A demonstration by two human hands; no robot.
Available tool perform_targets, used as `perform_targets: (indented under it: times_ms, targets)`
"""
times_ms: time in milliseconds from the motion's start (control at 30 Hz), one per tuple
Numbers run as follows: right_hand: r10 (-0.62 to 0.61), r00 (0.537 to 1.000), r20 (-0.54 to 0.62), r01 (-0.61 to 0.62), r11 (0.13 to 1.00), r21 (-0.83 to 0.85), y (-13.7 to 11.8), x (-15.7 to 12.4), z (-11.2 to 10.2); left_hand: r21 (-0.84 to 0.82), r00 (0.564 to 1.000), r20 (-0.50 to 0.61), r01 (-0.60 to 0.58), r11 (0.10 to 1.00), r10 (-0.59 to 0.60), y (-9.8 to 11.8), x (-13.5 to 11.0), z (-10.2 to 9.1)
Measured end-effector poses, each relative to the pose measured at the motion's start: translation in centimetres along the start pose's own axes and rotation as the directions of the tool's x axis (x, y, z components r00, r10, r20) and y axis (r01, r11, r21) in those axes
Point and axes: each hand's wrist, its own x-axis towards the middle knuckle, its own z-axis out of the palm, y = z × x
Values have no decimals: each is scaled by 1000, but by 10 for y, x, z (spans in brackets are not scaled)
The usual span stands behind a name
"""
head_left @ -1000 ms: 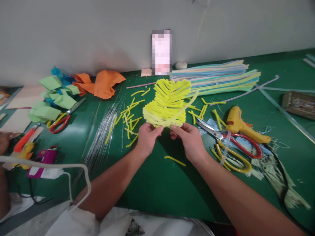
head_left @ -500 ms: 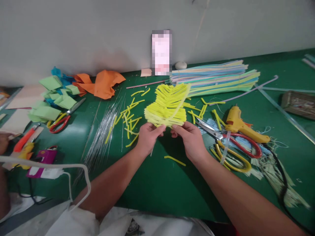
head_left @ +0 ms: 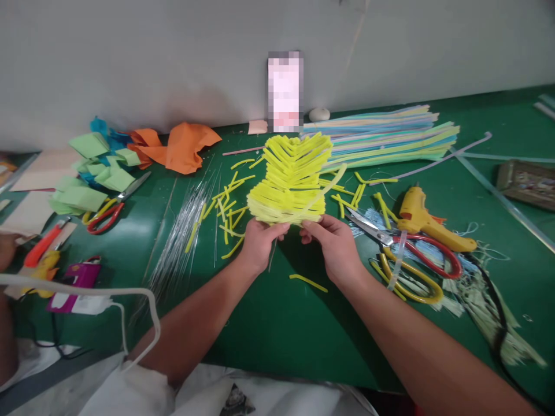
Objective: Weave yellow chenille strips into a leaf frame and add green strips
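Note:
A yellow leaf shape made of fuzzy pipe cleaners (head_left: 290, 173) is held up over the table by its lower edge. My left hand (head_left: 262, 240) pinches the bottom left of it, and a thin wire hangs down beside those fingers. At the lower right, my right hand (head_left: 332, 240) grips the edge between thumb and fingers. One paler yellow pipe cleaner (head_left: 329, 188) slants loose across the right side. Cut yellow pieces (head_left: 229, 214) lie to the left, and a single piece (head_left: 307, 283) rests below the hands.
Large scissors (head_left: 416, 260) and a yellow glue gun (head_left: 427, 222) lie right. Behind is a pastel pipe cleaner bundle (head_left: 381, 136); a phone (head_left: 285, 92) leans on the wall. Wires (head_left: 182, 237), more scissors (head_left: 110, 211) and folded paper (head_left: 89, 193) lie left, near another person's hand (head_left: 8, 248).
The yellow leaf has tilted up and shifted slightly left, showing more of its face. The loose pale pipe cleaner's tip has swung outward to the right and lower.

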Motion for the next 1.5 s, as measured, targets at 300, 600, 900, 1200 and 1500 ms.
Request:
perform_targets:
  times_ms: [300,600,900,1200,1500]
  targets:
    - [-38,999,15,37,998,42,-2,-1,-2,-2,998,60,2,1000,-2,4,1,0]
    - [-46,997,61,34,981,190,10,8,-4,-375,895,380,380,846,-233,23,-2,3]
    - [73,914,398,-195,941,277,-3,-2,2,-220,530,799,696,683,-283,25,-12,1]
    - [-62,990,124,9,920,391,-4,-1,1,-12,687,600,519,854,-409,17,5,-8]
    - [-121,985,-122,160,905,395,-3,0,3,129,966,-97,-225,966,239,5,-2,-7]
